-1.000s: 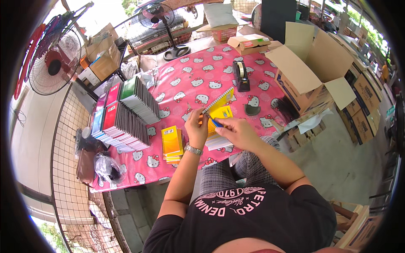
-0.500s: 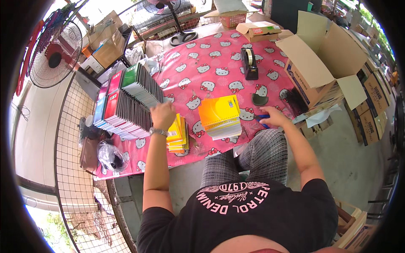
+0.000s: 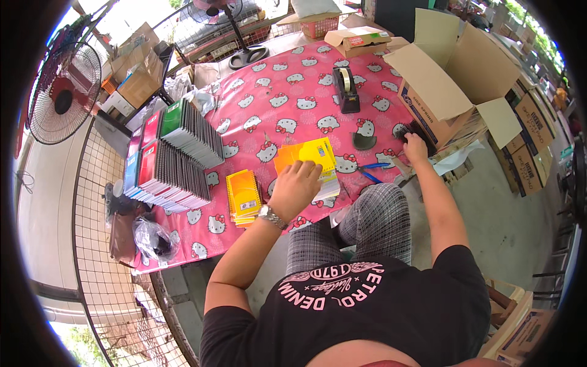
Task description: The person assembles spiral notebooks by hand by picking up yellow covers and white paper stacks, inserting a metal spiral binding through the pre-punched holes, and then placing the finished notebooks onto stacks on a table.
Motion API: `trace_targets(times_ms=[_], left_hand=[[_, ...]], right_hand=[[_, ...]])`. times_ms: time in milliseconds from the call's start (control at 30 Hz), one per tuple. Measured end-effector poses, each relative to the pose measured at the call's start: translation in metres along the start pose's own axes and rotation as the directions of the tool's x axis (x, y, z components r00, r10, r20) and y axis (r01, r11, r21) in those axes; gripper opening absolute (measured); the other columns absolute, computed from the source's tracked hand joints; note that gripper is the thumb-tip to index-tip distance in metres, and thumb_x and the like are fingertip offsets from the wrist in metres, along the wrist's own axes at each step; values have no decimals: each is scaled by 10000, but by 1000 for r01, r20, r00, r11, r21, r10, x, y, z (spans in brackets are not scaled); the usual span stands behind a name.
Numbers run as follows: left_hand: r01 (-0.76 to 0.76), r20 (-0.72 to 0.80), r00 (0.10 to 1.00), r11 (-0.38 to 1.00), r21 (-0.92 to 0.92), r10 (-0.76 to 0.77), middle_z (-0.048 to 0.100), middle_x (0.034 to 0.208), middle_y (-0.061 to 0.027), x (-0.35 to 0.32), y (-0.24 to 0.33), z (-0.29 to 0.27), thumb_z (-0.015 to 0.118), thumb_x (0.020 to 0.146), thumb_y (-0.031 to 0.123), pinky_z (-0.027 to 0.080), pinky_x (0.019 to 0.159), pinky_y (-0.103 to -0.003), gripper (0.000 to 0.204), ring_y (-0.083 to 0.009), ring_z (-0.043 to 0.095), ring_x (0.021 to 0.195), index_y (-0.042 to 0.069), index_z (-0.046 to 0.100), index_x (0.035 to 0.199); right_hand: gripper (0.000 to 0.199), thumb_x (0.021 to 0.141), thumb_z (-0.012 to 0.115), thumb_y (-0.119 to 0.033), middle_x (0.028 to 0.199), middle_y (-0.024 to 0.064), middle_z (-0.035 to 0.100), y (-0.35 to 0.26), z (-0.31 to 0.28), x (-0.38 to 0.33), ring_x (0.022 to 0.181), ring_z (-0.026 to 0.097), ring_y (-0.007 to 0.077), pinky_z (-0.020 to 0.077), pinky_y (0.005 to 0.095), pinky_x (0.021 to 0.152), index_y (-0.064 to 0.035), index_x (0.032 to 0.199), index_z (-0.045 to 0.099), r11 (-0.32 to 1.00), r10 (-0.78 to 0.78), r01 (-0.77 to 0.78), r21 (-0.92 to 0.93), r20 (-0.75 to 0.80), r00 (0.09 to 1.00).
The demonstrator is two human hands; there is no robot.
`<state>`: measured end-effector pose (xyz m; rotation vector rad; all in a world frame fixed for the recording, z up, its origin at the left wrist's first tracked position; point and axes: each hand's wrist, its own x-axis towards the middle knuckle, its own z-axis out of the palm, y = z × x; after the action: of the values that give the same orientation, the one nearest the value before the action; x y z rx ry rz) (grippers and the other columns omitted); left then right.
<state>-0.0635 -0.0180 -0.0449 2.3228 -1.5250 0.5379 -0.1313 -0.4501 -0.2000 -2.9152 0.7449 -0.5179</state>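
Observation:
My left hand rests on the near left part of a stack of yellow-orange notebooks, fingers bent loosely over the top cover. Part of the stack hides under it. My right hand reaches to the table's right side, its fingers closed on the edge of a bundle of thin black binding wires. Blue-handled pliers lie between the yellow stack and my right hand. To the left of my left hand sits a smaller pile of spiral-bound yellow notebooks.
Tall stacks of spiral notebooks stand at the left. A black tape dispenser and a dark curved piece lie on the pink cloth. An open carton stands at the right, a plastic bag at the near left.
My left hand has moved right, from the spiral-bound pile to the other yellow stack. My right hand has left the pliers on the table and gone right to the black wires.

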Motion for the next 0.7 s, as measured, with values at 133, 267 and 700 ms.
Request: trace_targets(times_ms=[133, 267, 700], left_hand=[[17, 131, 991, 999, -35, -12, 643, 986, -81, 7, -3, 10, 619, 828, 127, 516, 818, -381, 214, -250, 620, 927, 73, 631, 1034], [100, 31, 995, 990, -103, -97, 637, 921, -88, 14, -24, -16, 584, 837, 102, 518, 818, -410, 193, -276, 621, 912, 77, 623, 1024], [150, -102, 983, 988, -45, -154, 628, 890, -68, 52, -35, 2, 604, 903, 211, 411, 825, -419, 156, -263, 595, 918, 82, 588, 990]], right_hand=[[318, 853, 575, -54, 1057, 154, 586, -24, -40, 3, 986, 614, 324, 501, 412, 867, -45, 1162, 654, 915, -126, 209, 345, -248, 960], [306, 893, 616, -100, 1008, 126, 616, -145, -127, -18, 922, 615, 271, 497, 345, 821, -76, 1193, 671, 581, -323, 315, 751, -143, 936], [308, 824, 639, 31, 924, 64, 600, -233, -148, -14, 804, 627, 198, 518, 315, 698, -94, 1100, 690, 461, -385, 460, 759, -296, 874]])
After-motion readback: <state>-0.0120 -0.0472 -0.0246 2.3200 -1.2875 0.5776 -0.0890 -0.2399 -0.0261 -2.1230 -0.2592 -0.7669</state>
